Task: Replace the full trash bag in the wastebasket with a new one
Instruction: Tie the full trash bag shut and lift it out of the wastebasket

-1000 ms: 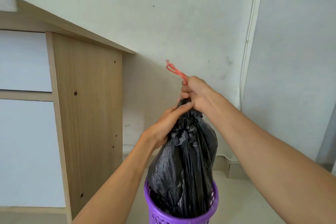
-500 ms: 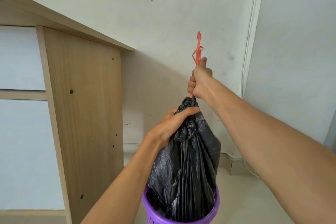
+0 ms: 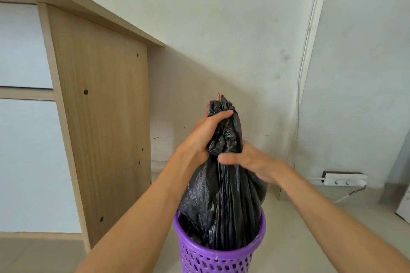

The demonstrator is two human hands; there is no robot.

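A full black trash bag (image 3: 224, 204) stands in a purple perforated wastebasket (image 3: 218, 260) at the bottom centre, its gathered top rising well above the rim. My left hand (image 3: 203, 137) grips the bunched neck of the bag from the left. My right hand (image 3: 250, 163) lies against the bag's right side just below the neck, thumb stretched across the front; its fingers are hidden behind the bag. Bits of the red drawstring (image 3: 219, 96) peek out at the bag's top.
A wooden cabinet (image 3: 97, 117) with white panels stands close on the left. The white wall (image 3: 221, 40) is right behind the basket. A white power strip (image 3: 345, 179) with a cable lies on the floor at the right, by the wall.
My right hand has let go of the red drawstring it was pulling upward and dropped to the bag's right side. My left hand keeps its grip on the neck.
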